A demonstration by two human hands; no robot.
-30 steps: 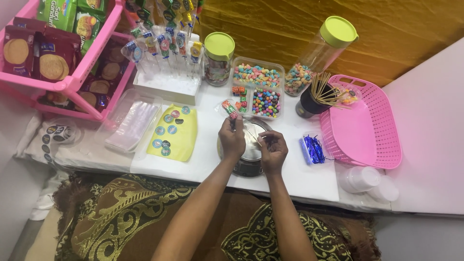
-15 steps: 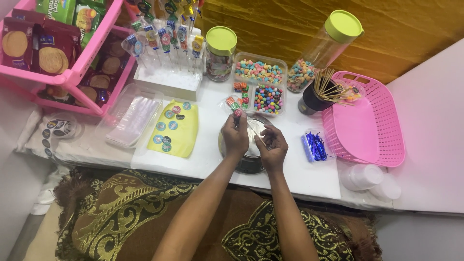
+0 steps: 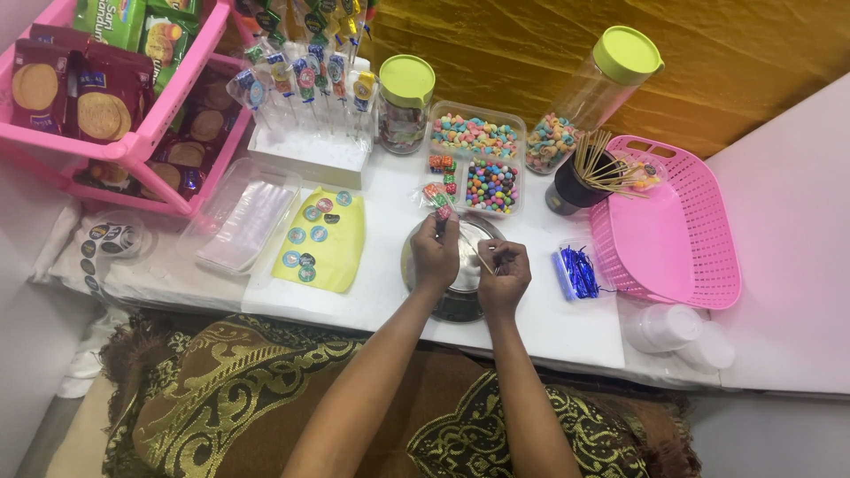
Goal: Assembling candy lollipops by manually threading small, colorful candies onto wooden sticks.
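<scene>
Both hands meet over a round metal bowl [image 3: 460, 265] on the white table [image 3: 567, 327]. The left hand [image 3: 436, 255] is closed in a pinch, its fingertips holding a small red candy [image 3: 444, 212] at about twelve o'clock from its knuckles. The right hand [image 3: 504, 276] is curled narrow around a thin wooden skewer [image 3: 481, 258], which slants up toward ten o'clock, its tip aimed at the candy and the space between the two hands.

The skewer looks light and stiff but easy to snap, so I judge it is best gripped low on the shaft, as the right hand has it, close to the working end. The candy seems small and soft, likely a bit sticky; a light pinch on its sides should do, since squeezing harder could squash it.

From the bowl, a clear tray of coloured candies [image 3: 478, 159] sits at twelve o'clock. A dark cup of skewers [image 3: 575, 186] stands at two o'clock, and a pink basket [image 3: 699, 265] lies at three o'clock. A little tub of blue twist ties [image 3: 580, 270] sits just beside the right hand, also at three. A yellow sheet of round stickers [image 3: 323, 243] lies at nine o'clock.
</scene>
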